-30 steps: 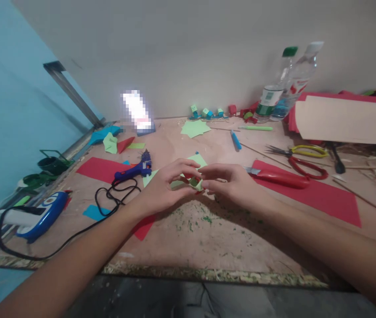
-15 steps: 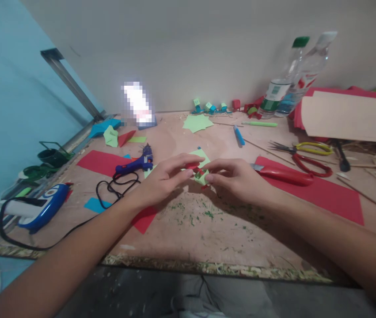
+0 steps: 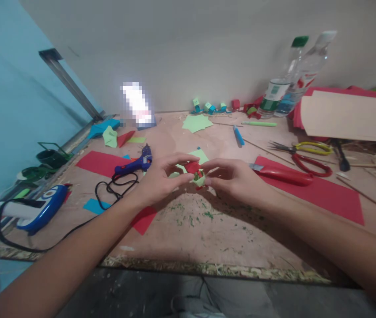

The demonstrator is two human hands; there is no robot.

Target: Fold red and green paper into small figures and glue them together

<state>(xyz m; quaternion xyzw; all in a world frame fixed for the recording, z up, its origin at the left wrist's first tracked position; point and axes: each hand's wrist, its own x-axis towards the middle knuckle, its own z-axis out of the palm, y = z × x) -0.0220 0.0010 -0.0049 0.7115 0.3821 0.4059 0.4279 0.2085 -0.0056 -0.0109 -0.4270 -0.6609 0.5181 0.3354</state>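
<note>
Between my hands, just above the worktable, is a small red and light green paper figure (image 3: 198,176). My left hand (image 3: 167,176) is closed on its left side, thumb and fingertips against the paper. From the right, my right hand (image 3: 229,179) pinches the same figure with thumb and fingers. Behind it lies a light green paper piece (image 3: 202,155), partly covered by my fingers. Green scraps (image 3: 207,215) are scattered on the table below the hands.
A blue glue gun (image 3: 134,163) with a black cord lies left. On the right are a red-handled knife (image 3: 283,174) on red paper (image 3: 336,198), and scissors (image 3: 307,152). Two bottles (image 3: 275,97) and several small paper figures (image 3: 209,107) stand along the wall. A lit phone (image 3: 138,104) leans there.
The paper figure has turned a little in my fingers, so more of its red top shows. My fingers have shifted slightly around it. Other things lie as before.
</note>
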